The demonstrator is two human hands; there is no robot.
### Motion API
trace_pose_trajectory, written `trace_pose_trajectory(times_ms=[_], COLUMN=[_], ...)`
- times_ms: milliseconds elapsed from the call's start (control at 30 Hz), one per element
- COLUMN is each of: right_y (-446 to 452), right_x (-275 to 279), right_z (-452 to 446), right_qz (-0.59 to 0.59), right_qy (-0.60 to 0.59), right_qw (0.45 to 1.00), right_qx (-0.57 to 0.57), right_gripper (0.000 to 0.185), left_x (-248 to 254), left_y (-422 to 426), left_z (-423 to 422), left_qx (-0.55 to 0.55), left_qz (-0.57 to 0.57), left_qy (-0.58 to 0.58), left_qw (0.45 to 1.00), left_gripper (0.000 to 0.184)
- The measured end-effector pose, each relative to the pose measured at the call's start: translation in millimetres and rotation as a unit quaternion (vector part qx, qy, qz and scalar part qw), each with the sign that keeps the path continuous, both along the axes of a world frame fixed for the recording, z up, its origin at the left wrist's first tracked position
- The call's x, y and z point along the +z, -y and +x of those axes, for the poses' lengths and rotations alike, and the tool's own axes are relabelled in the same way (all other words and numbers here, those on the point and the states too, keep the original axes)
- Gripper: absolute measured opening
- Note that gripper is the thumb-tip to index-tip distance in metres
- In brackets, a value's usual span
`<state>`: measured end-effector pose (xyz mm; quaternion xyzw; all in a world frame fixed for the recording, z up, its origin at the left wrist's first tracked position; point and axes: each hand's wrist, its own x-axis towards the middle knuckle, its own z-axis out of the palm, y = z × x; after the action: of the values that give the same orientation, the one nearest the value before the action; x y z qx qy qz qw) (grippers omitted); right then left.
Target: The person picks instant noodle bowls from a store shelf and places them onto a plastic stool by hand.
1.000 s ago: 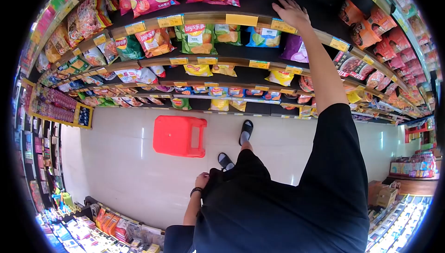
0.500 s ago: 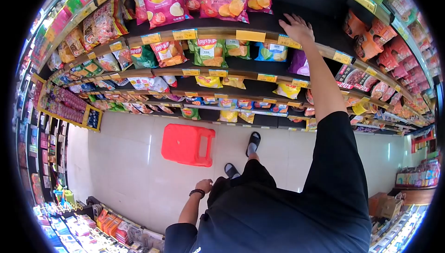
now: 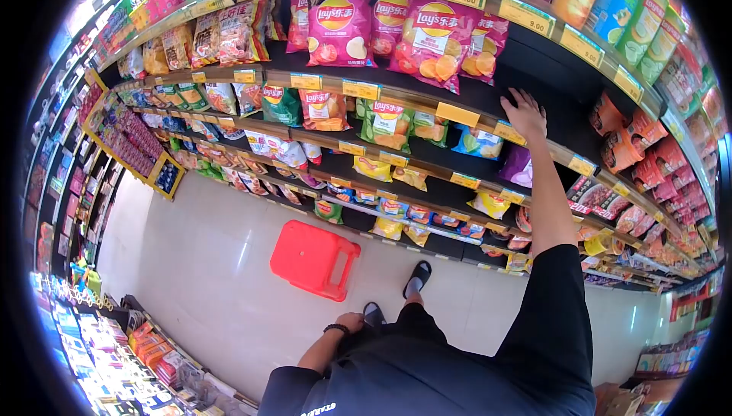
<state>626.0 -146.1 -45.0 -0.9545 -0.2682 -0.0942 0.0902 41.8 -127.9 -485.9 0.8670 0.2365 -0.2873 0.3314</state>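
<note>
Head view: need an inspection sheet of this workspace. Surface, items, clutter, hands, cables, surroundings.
Surface: black shelf with yellow price tags along its front edge; no spill seen
Items: pink Lay's bags, standing upright, left of the right hand
Clutter: red stool on the pale floor, near the person's feet
Hands: right, fingers spread, at the shelf, nothing seen in it; left, low by the black shorts, grip unclear
Cables: nothing seen
Surroundings: stocked shelves on several sides; orange-red tubs right of the right hand

Pale, glossy floor [image 3: 221, 271] — streaked with reflected light — between curving dark shelves [image 3: 549, 69] (yellow price labels [image 3: 457, 113] throughout).
</note>
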Motion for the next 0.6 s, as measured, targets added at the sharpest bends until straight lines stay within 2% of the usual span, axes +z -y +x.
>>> trace_pose_trajectory(times_ms=[133,233,367,467,600], right_y=[1,1,-2,-1,-3], right_x=[-3,-1,0,1,3], right_z=[3,4,3,0,-2], right_qz=[0.003,0.007,0.005,0.007,0.008], right_qy=[0.005,0.006,0.014,0.017,0.018], right_qw=[1.0,1.0,1.0,1.0,1.0], right_qx=[0.003,0.014,0.006,0.005,0.002], right_gripper=[0.061,0.06,0.059,0.058,0.057], left_x=[8,-4,14,17,-30], left_y=[-3,-1,12,17,25], left_z=[5,9,12,12,-9], left_qx=[0.008,0.04,0.075,0.076,0.16], left_qz=[0.002,0.025,-0.007,-0.048,-0.057], left_qy=[0.001,0.041,0.108,0.06,0.07], left_qw=[1.0,0.998,0.991,0.994,0.983], left_gripper=[0.027,0.027,0.028,0.029,0.028])
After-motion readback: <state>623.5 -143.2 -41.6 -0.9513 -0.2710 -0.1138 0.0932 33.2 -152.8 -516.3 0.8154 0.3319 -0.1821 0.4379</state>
